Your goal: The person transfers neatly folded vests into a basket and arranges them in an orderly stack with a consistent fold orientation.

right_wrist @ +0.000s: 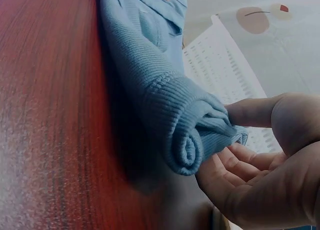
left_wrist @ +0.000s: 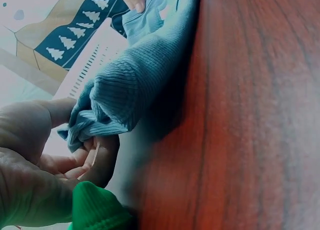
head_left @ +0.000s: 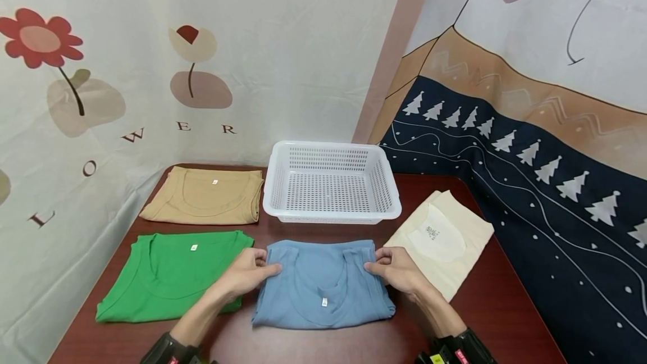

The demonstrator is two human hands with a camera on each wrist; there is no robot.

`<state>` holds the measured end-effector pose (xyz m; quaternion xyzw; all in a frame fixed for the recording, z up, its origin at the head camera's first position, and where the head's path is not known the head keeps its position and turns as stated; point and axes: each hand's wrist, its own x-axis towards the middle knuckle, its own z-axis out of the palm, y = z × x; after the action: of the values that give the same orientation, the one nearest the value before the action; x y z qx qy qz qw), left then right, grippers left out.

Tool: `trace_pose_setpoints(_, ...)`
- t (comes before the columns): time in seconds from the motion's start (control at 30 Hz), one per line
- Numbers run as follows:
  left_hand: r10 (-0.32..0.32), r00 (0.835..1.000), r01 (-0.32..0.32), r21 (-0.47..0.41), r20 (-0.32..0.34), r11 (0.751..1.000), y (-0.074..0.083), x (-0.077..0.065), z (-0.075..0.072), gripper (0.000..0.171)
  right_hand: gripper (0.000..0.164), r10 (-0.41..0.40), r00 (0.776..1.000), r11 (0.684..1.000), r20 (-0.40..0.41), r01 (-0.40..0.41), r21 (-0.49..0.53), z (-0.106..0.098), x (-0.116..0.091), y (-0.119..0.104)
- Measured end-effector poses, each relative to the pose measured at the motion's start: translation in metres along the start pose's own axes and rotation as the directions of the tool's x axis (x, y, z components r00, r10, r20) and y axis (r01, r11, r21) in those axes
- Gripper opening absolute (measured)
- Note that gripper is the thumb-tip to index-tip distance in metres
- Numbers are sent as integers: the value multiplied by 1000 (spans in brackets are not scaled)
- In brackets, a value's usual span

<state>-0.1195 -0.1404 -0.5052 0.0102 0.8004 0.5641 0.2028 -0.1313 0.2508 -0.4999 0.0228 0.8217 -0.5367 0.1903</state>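
Note:
A folded blue ribbed shirt [head_left: 319,291] lies at the front middle of the table, its scooped neckline and small white label facing up. My left hand [head_left: 251,270] pinches its left edge, thumb on top and fingers beneath. On the opposite edge my right hand [head_left: 399,268] pinches the cloth in the same way. In the left wrist view the blue shirt [left_wrist: 145,70] shows bunched folds between thumb and fingers. The right wrist view has the shirt's rolled side layers [right_wrist: 187,135] beside the fingers, with a dark shadow under the cloth.
Behind the blue shirt stands a white plastic basket [head_left: 331,215] with slotted walls. A folded green shirt [head_left: 177,296] lies to the left, a tan one [head_left: 202,212] behind it. At the right is a cream folded shirt [head_left: 467,226]. Printed curtains [head_left: 303,44] hang behind the dark red table [head_left: 283,347].

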Motion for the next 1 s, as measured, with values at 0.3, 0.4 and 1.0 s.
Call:
trace_pose_setpoints(0.3,44,999,-44,-9,23,999,11,-7,-8,23,27,-20,999,999,32,19,30,-4,-7,-13)
trace_pose_setpoints(0.4,43,999,-42,-9,22,999,15,-9,-12,25,28,-43,998,998,46,41,41,-5,-10,-19)
trace_pose_setpoints(1.0,97,995,-96,-45,25,994,35,-19,-29,25,30,-105,993,993,58,101,65,-20,-21,-45)
